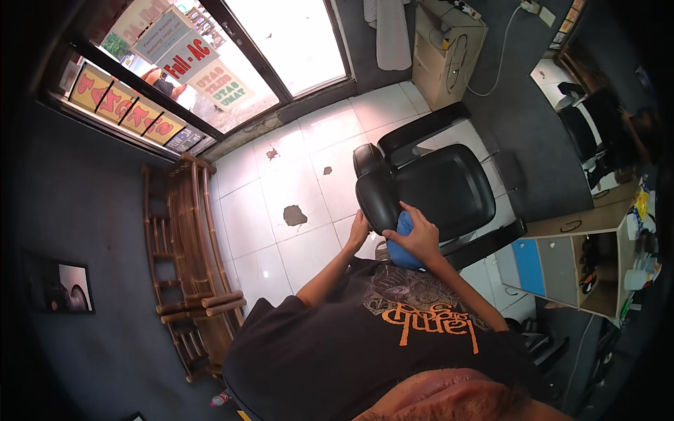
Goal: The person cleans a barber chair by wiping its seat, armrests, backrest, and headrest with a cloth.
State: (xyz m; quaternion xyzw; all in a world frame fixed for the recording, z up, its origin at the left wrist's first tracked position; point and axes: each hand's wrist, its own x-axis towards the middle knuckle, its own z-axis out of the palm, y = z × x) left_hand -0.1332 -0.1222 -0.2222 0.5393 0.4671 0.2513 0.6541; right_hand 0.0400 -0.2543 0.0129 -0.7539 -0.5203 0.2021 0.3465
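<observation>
The black barber-style chair (441,191) stands just ahead of me, its padded backrest (378,202) on the side nearest my body. At the left edge of that backrest is my left hand (359,231), fingers stretched out along its back side, with no object visible in it. My right hand (420,237) is at the backrest's near right corner, its thumb and fingers around a bunched blue cloth (403,224). More blue material shows below this hand, partly hidden by it.
A bamboo bench (193,245) stands to the left, near a glass door (242,63). Armrests (421,130) flank the seat. On the right are a drawer cabinet (558,270) with items on top and a wall mirror (572,119). A small cabinet (444,59) stands ahead. Floor tiles have broken patches.
</observation>
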